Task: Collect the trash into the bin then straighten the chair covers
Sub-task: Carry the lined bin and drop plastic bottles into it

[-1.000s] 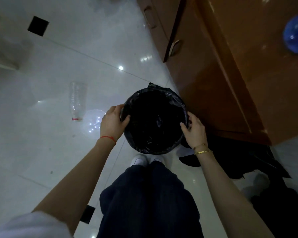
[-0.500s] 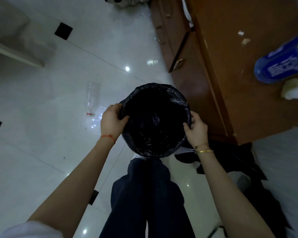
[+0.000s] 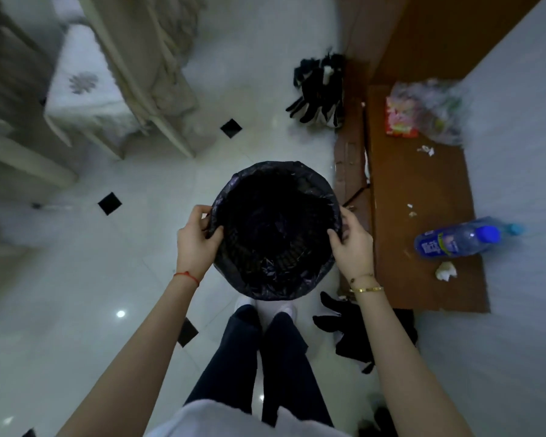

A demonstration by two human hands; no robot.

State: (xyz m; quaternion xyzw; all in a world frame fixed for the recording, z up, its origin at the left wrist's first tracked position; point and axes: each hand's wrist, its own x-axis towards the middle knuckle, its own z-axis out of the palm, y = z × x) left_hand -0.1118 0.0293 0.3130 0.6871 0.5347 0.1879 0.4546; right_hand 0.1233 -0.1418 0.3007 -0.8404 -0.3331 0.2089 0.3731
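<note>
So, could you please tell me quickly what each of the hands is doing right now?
Left hand: closed on the left rim of the bin.
Right hand: closed on the bin's right rim.

Wooden cabinet (image 3: 423, 197) right of bin (image 3: 275, 288); floor (image 3: 133, 247) leftward.

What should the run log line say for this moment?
phase: collecting trash | left hand: gripping rim of black bag-lined bin | right hand: gripping opposite rim | blue plastic bottle: on brown desk
</note>
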